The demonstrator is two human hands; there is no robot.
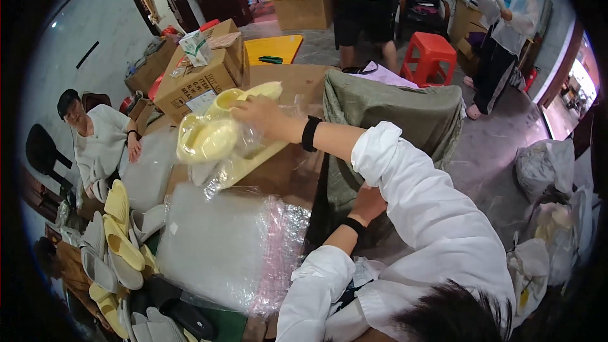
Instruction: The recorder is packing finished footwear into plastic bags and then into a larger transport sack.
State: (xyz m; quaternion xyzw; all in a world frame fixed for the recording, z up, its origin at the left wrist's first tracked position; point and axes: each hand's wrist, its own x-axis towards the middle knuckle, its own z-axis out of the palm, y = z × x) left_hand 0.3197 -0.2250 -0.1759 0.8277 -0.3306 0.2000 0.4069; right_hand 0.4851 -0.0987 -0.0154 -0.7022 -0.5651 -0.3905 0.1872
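My right hand (pixel 263 118) is closed on a pair of yellow slippers (pixel 212 138) over the table, near its far side. Clear plastic film (pixel 234 180) hangs around and below them. My left hand (pixel 369 204) is by the olive-green cloth (pixel 392 114) draped at the table's right side; my right sleeve partly covers it, and its fingers cannot be made out. On the near part of the table lies a stack of clear plastic bags (pixel 212 244) with a pink strip along one edge. Yellow slippers (pixel 122 244) and grey slippers (pixel 98 266) are heaped left of the stack.
A printed cardboard box (pixel 196 82) stands at the table's far left, with a small white-and-green box (pixel 196 48) on it. Black slippers (pixel 183 316) lie at the near left. A person (pixel 104 133) is at the left. Beyond are a red stool (pixel 429 57) and two standing people.
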